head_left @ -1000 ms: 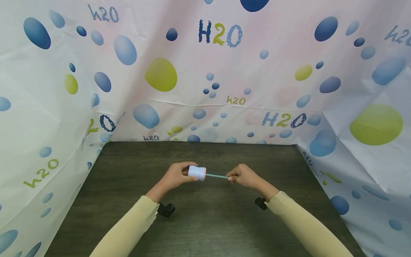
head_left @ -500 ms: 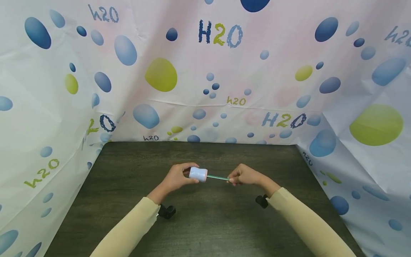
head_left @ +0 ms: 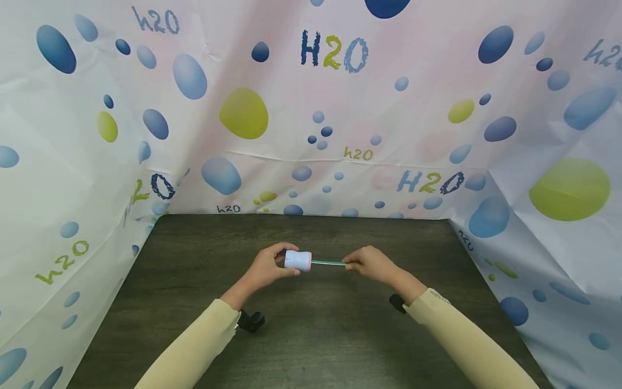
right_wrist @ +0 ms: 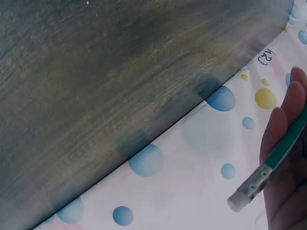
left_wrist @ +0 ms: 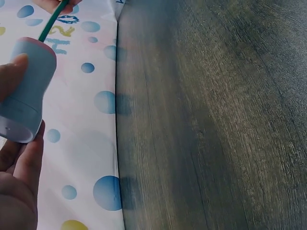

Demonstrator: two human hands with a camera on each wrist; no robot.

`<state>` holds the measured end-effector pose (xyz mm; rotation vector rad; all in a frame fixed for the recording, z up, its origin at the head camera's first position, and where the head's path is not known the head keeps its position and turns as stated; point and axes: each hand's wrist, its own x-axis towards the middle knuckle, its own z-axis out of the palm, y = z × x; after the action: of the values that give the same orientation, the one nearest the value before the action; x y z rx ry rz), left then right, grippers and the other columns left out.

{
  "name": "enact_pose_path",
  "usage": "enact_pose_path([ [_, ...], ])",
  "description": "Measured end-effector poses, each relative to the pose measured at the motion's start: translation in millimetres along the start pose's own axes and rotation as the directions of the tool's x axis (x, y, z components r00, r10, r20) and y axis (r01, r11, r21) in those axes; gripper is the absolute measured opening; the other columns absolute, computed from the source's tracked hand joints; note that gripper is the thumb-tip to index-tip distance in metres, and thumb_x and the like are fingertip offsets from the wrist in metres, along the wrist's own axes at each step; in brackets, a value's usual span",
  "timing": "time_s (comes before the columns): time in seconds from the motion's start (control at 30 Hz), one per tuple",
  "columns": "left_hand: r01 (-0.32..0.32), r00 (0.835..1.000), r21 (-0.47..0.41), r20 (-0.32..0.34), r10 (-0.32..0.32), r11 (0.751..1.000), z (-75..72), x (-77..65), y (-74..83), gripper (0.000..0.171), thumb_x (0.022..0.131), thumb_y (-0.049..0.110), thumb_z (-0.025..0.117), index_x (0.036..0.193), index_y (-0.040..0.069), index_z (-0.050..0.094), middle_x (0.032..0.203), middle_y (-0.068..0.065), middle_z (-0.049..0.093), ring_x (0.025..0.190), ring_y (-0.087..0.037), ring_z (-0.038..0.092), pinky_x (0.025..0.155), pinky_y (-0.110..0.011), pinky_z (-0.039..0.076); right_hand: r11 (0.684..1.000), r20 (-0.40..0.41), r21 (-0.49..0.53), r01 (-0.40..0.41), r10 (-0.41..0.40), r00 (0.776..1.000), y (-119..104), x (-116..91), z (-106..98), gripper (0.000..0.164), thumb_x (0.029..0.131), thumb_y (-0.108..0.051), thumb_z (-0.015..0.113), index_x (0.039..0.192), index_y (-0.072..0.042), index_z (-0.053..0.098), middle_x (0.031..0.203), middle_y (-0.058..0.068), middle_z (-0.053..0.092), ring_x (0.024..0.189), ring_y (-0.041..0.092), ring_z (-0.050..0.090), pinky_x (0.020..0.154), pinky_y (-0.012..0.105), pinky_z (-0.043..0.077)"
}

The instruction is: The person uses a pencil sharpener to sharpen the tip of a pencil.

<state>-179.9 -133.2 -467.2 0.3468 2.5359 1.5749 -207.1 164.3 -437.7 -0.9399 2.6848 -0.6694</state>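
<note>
Fingers and thumb of my left hand point(head_left: 264, 267) grip a pale blue, slightly waisted pencil sharpener point(head_left: 297, 260), held sideways over the table. Its pink-rimmed end faces right, and a green pencil point(head_left: 328, 263) runs straight into it, the tip hidden inside. My right hand point(head_left: 373, 266) pinches the pencil near its far end. In the right wrist view the pencil's metal band and white eraser point(right_wrist: 238, 198) stick out past the fingers. The left wrist view shows the sharpener point(left_wrist: 32, 79) tilted between thumb and fingers, with the pencil point(left_wrist: 52, 22) entering its pink end.
A dark wood-grain table point(head_left: 311, 335) lies under both hands. A white sheet point(head_left: 291, 75) printed with blue and green drops and "H2O" stands behind it and along both sides. Black wrist cameras point(head_left: 251, 321) sit below each wrist.
Both hands, with sharpener and pencil, shift a little right and down, then back up, the sharpener also back left. The pencil stays in the sharpener, and the right fingers change their pinch slightly.
</note>
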Motion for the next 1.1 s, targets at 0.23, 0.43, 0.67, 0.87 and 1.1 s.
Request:
enact_pose_path([
  [0.23, -0.049, 0.998, -0.026, 0.047, 0.050, 0.998, -2.3, 1.2, 1.1, 0.063, 0.087, 0.008, 0.082, 0.142, -0.002, 0.054, 0.148, -0.026, 0.053, 0.133, -0.043, 0.057, 0.108, -0.048, 0.053, 0.996, -0.130, -0.083, 0.035, -0.046, 0.990, -0.8, -2.6, 4.6, 0.025, 0.096, -0.007, 0.067, 0.117, 0.005, 0.075, 0.104, 0.018, 0.079, 0.084, 0.024, 0.077, 0.066, 0.026, 0.059],
  [0.43, 0.079, 0.994, -0.071, 0.080, -0.073, 0.994, -5.0, 4.0, 1.5, 0.058, 0.099, 0.023, 0.069, 0.149, 0.002, 0.049, 0.149, -0.026, 0.053, 0.133, -0.041, 0.058, 0.105, -0.051, 0.055, 0.974, -0.275, -0.220, 0.056, -0.118, 0.954, -1.2, -2.2, 9.5, 0.020, 0.091, -0.008, 0.073, 0.108, 0.001, 0.079, 0.097, 0.014, 0.081, 0.079, 0.022, 0.077, 0.064, 0.028, 0.060],
  [0.67, 0.268, 0.955, -0.117, 0.166, -0.248, 0.956, -6.3, 3.5, 1.5, 0.058, 0.106, 0.041, 0.054, 0.142, -0.005, 0.054, 0.121, -0.025, 0.068, 0.095, -0.025, 0.074, 0.087, -0.043, 0.063, 0.945, -0.374, -0.319, 0.074, -0.197, 0.906, -0.3, -1.9, 14.4, 0.017, 0.088, -0.008, 0.076, 0.103, -0.002, 0.081, 0.093, 0.011, 0.081, 0.082, 0.022, 0.077, 0.071, 0.033, 0.063],
  [0.87, 0.300, 0.941, -0.149, 0.207, -0.266, 0.942, -4.4, 3.5, 1.9, 0.048, 0.105, 0.035, 0.058, 0.124, -0.009, 0.063, 0.098, -0.017, 0.074, 0.077, -0.011, 0.072, 0.073, -0.028, 0.063, 0.936, -0.413, -0.342, 0.084, -0.230, 0.881, -0.5, -1.5, 17.4, 0.015, 0.086, -0.007, 0.078, 0.100, -0.003, 0.081, 0.090, 0.010, 0.081, 0.081, 0.022, 0.076, 0.069, 0.033, 0.062],
  [1.1, 0.224, 0.969, -0.114, 0.130, -0.209, 0.968, 0.3, 7.9, 3.7, 0.038, 0.099, 0.020, 0.069, 0.123, -0.009, 0.066, 0.109, -0.025, 0.074, 0.087, -0.022, 0.076, 0.082, -0.042, 0.065, 0.944, -0.389, -0.319, 0.082, -0.210, 0.897, -3.2, -0.8, 16.7, 0.014, 0.086, -0.002, 0.077, 0.099, -0.002, 0.081, 0.089, 0.011, 0.081, 0.077, 0.021, 0.076, 0.061, 0.027, 0.059],
])
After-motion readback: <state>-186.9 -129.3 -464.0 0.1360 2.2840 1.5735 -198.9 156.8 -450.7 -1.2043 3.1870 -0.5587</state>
